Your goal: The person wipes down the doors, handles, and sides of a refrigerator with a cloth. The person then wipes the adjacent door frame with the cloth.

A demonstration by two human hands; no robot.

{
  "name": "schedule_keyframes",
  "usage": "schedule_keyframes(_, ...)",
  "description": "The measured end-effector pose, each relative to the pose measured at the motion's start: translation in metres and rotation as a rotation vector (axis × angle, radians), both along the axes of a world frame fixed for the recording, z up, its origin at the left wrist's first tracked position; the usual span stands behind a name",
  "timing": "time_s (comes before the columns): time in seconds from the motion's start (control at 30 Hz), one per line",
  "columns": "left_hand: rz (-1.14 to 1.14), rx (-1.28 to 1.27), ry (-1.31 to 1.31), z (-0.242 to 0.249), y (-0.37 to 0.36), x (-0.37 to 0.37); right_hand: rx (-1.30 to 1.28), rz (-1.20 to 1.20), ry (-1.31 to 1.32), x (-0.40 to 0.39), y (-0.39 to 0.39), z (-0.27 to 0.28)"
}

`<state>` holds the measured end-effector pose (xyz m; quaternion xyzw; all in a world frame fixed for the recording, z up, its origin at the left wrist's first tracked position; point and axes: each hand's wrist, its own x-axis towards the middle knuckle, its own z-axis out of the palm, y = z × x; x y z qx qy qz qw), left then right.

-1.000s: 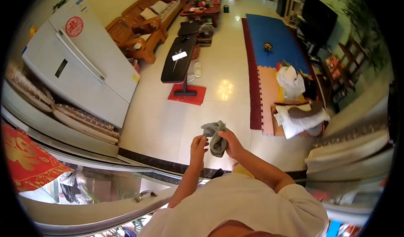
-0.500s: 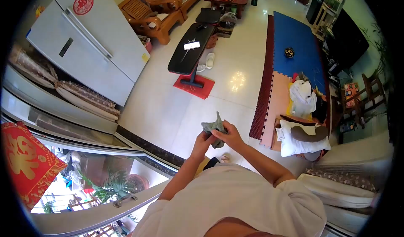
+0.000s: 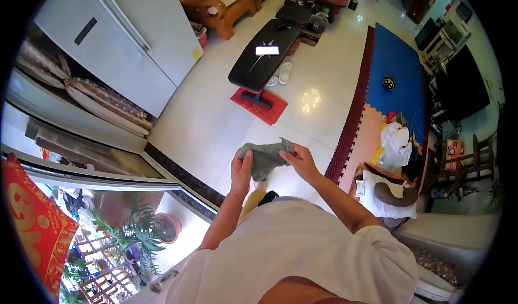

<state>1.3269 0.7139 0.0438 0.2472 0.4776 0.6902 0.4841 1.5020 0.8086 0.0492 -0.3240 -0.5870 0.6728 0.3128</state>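
Observation:
A grey-green cloth (image 3: 264,159) is stretched between my two hands in front of my waist, its lower part hanging loose. My left hand (image 3: 242,166) pinches its left edge, thumb on the near side. At the upper right corner, my right hand (image 3: 298,159) grips it between thumb and fingers. A small tip of cloth sticks up beside the right thumb. Fingers behind the cloth are partly hidden.
Ahead is a black padded bench (image 3: 256,63) with a phone (image 3: 267,51) on it, over a red mat (image 3: 272,112). A fridge (image 3: 129,39) stands left; foam mats (image 3: 396,66) lie right. A sliding door frame (image 3: 189,201) and potted plant (image 3: 167,228) are at lower left.
The cloth was bunched up between my hands held close together; now it is spread out and my hands are farther apart. The view has shifted slightly.

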Motion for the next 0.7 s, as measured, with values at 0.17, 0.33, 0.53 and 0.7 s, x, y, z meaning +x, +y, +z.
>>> schedule_keyframes(0.17, -0.032, 0.048, -0.078, 0.013, 0.033, -0.073, -0.077, 0.052, 0.043, -0.081, 0.041, 0.003)
schedule_keyframes(0.33, -0.034, -0.065, 0.124, 0.0, 0.044, -0.146, -0.132, 0.204, -0.002, -0.172, 0.072, -0.005)
schedule_keyframes(0.53, 0.121, -0.251, 0.334, 0.003, 0.045, -0.213, 0.071, 0.284, -0.276, -0.249, 0.107, -0.008)
schedule_keyframes(0.7, 0.303, -0.225, 0.429, 0.015, 0.063, -0.245, -0.034, 0.346, -0.145, -0.299, 0.141, -0.071)
